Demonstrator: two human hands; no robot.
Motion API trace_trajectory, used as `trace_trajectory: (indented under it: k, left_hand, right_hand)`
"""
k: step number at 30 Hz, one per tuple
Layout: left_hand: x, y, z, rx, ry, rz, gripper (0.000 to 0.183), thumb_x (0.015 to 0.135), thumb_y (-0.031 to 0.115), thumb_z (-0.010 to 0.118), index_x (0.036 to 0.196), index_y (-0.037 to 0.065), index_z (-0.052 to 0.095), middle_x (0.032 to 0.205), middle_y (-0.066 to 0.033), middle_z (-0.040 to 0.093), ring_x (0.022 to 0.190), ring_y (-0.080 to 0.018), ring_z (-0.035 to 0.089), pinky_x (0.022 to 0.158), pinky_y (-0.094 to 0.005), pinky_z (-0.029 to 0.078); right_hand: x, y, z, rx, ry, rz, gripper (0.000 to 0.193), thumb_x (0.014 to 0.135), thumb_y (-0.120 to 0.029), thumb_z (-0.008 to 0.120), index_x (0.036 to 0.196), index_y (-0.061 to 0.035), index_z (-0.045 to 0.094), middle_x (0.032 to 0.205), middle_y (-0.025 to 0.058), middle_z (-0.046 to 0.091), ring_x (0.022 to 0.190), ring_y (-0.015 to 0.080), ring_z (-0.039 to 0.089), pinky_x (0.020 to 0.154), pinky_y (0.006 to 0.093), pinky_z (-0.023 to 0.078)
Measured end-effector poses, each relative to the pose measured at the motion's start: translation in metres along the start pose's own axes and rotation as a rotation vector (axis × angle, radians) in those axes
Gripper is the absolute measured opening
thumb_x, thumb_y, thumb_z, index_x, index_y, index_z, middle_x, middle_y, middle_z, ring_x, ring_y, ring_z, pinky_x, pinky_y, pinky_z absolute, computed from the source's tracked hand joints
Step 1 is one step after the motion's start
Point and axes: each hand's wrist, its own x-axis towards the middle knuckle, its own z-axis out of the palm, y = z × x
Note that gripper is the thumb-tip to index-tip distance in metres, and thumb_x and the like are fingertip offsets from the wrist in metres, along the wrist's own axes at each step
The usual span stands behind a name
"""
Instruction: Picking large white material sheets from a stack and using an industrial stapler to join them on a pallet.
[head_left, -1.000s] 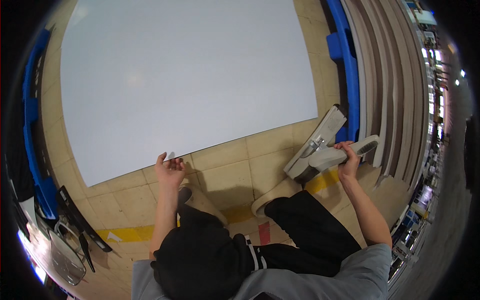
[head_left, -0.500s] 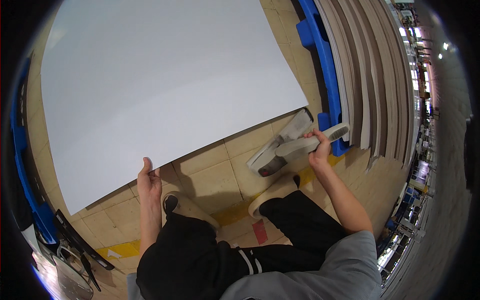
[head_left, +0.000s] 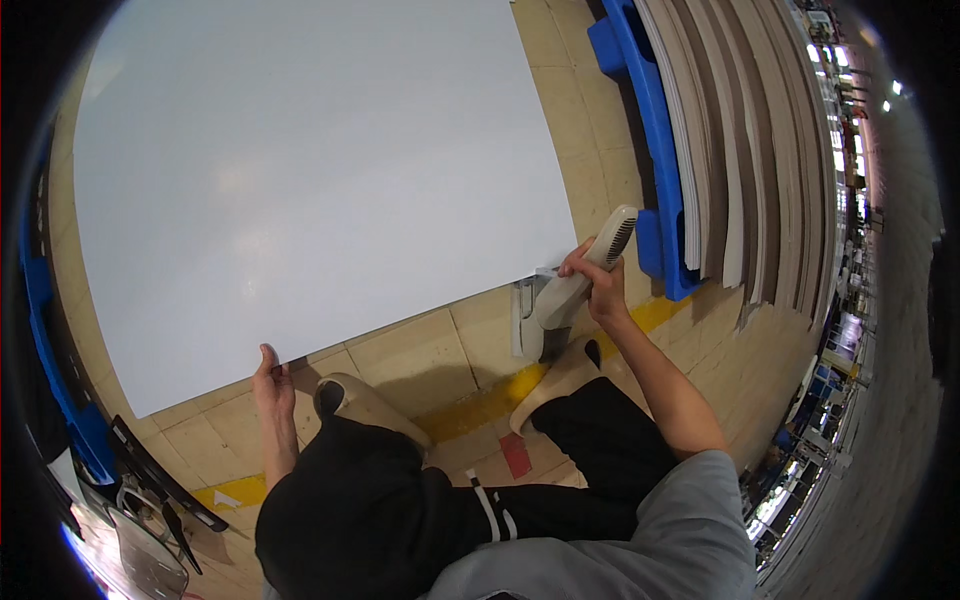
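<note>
A large white sheet (head_left: 330, 170) spreads out in front of me. My left hand (head_left: 274, 392) pinches its near edge, thumb on top and fingers underneath. My right hand (head_left: 597, 285) is wrapped round the beige handle of a tool that looks like a large heavy-duty stapler (head_left: 560, 303). The tool sits at the sheet's near right corner, its handle tilted up and its grey metal part beside the edge. The sheet and tool hide whether the jaw grips the corner.
To the right, a tall stack of brown and white boards (head_left: 740, 150) stands on a blue pallet (head_left: 662, 140). Another blue pallet edge (head_left: 85, 430) lies at the left, near a black bar (head_left: 165, 475). Yellow tape (head_left: 465, 415) crosses the tiled floor by my shoes (head_left: 375, 405).
My right hand has moved left and turned the stapler-like tool more upright, bringing it to the sheet's corner. The sheet and my left hand have shifted slightly left; the left hand is lower.
</note>
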Motion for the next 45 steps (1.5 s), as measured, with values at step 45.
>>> trace_trajectory:
  k: [45]
  left_hand:
    - [0.031, -0.021, -0.002, 0.074, 0.019, -0.006, 0.019, 0.087, 0.018, 0.063, 0.101, 0.006, 0.061, 0.097, 0.0010, 0.064, 0.096, -0.0114, 0.057, 0.086, -0.0264, 0.043]
  right_hand:
    - [0.062, -0.023, -0.023, -0.107, -0.128, -0.148, 0.009, 0.071, -0.002, 0.057, 0.065, 0.0015, 0.051, 0.059, 0.0105, 0.054, 0.055, 0.0200, 0.055, 0.057, 0.0324, 0.047]
